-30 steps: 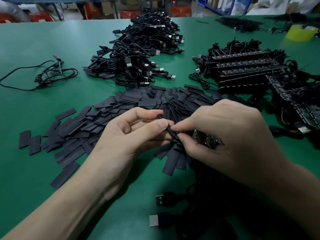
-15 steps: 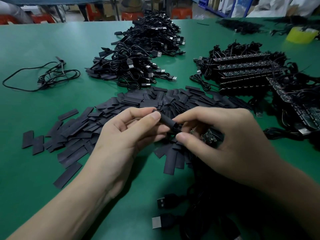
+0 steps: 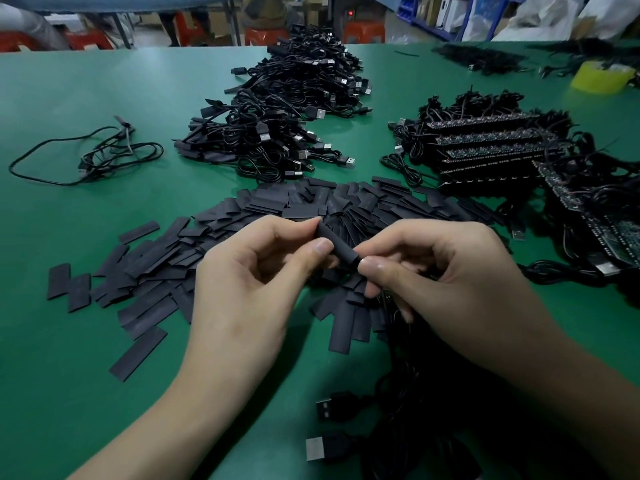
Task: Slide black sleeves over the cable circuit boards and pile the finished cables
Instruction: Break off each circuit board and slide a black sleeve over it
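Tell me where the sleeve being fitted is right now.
In the head view it sits mid-frame: the black sleeve is pinched between the left hand and right hand, just above the heap of loose sleeves on the green table.

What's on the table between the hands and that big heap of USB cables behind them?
Loose flat black sleeves, spread over the green table, in the head view.

Bare green surface lies open at the near left and between the loose cable and the cable pile. Flat sleeves cover the middle; stacked circuit boards block the right, and tangled cables crowd the near right.
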Demonstrator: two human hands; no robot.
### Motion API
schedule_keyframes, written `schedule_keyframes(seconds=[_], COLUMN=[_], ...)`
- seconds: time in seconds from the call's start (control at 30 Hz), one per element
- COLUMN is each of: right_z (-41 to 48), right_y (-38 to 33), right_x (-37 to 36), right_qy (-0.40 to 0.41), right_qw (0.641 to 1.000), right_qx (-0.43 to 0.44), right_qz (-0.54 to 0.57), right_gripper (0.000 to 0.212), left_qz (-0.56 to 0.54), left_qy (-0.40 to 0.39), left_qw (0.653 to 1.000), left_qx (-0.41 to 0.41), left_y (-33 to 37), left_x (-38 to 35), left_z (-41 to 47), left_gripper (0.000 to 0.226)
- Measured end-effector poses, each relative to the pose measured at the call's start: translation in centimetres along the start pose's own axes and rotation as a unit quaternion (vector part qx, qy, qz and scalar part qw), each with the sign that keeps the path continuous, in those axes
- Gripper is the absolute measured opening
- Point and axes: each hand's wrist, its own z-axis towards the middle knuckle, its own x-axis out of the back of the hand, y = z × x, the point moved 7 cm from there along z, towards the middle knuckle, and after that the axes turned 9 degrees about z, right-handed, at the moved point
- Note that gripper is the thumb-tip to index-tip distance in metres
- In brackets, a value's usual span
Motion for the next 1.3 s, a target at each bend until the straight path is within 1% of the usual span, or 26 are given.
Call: schedule_keyframes(seconds=[0.07,0.13,0.2,0.27,0.3,0.33,0.4,0.47,0.53,0.6,0.77,0.8,0.87,0.93,0.97,1.07,1.13,1.2,1.23,1.3], right_z=[-0.1,0.0,0.3,0.6,0.8,0.9,1.2,1.1,0.8,0.4,1.4,1.7,1.7,1.0,0.7,0.3,0.2,0.4,1.0,2.9], right_y=[0.1,0.1,0.3,0.2,0.3,0.3,0.2,-0.1,-0.3,-0.5,-2.5,-2.5,-2.1,-1.5,-1.4,-1.3,-1.4,-1.8,-2.3,-3.5], right_x=[0.0,0.1,0.4,0.8,1.2,1.6,2.5,3.1,3.5,3.9,4.5,4.4,3.7,2.6,2.2,2.4,2.6,3.1,3.4,4.0], right_qy=[0.002,0.005,0.009,-0.004,-0.019,-0.045,-0.107,-0.163,-0.193,-0.202,-0.19,-0.194,-0.218,-0.243,-0.244,-0.212,-0.199,-0.181,-0.166,-0.135], right_qw=[1.0,1.0,1.0,0.999,0.997,0.992,0.966,0.946,0.942,0.946,0.965,0.963,0.945,0.927,0.924,0.928,0.93,0.935,0.941,0.962], right_qx=[-0.002,-0.012,-0.025,-0.049,-0.06,-0.066,-0.077,-0.09,-0.089,-0.085,-0.092,-0.094,-0.096,-0.083,-0.069,-0.041,-0.036,-0.038,-0.043,-0.072], right_qz=[0.002,0.005,0.002,-0.006,-0.039,-0.098,-0.223,-0.265,-0.26,-0.237,-0.154,-0.164,-0.226,-0.272,-0.285,-0.305,-0.306,-0.302,-0.293,-0.225], right_gripper=[0.009,0.01,0.012,0.005,0.012,0.023,0.037,0.037,0.028,0.023,0.034,0.037,0.045,0.043,0.041,0.033,0.026,0.027,0.03,0.034], left_qz=[0.016,0.001,-0.07,-0.138,-0.153,-0.164,-0.184,-0.204,-0.213,-0.212,-0.195,-0.195,-0.199,-0.208,-0.215,-0.232,-0.238,-0.238,-0.234,-0.21], left_qy=[0.003,0.006,-0.005,-0.028,-0.03,-0.025,0.0,0.023,0.036,0.035,0.01,0.007,0.009,0.02,0.026,0.037,0.036,0.034,0.031,0.021], left_qw=[1.0,1.0,0.997,0.988,0.985,0.982,0.977,0.972,0.969,0.97,0.975,0.975,0.974,0.97,0.968,0.964,0.963,0.965,0.966,0.974], left_qx=[-0.011,-0.003,0.033,0.067,0.077,0.086,0.105,0.116,0.122,0.118,0.107,0.107,0.11,0.12,0.125,0.127,0.12,0.108,0.101,0.088], left_y=[0.0,-0.1,-0.6,-1.0,-1.2,-1.4,-1.8,-2.3,-2.7,-2.8,-2.6,-2.6,-2.7,-2.9,-3.0,-3.3,-3.3,-3.1,-3.0,-2.7], left_x=[0.1,0.3,0.2,-0.2,-0.2,-0.1,0.5,1.1,1.5,1.5,1.2,1.2,1.3,1.6,1.7,1.9,1.8,1.9,1.9,1.8], left_z=[0.0,0.1,0.2,0.3,0.4,0.5,0.8,1.2,1.4,1.5,1.3,1.3,1.4,1.5,1.6,1.8,1.9,1.9,1.9,1.9], left_gripper=[0.014,0.012,0.011,0.008,0.007,0.007,0.014,0.024,0.027,0.026,0.011,0.011,0.01,0.009,0.009,0.011,0.017,0.025,0.028,0.03])
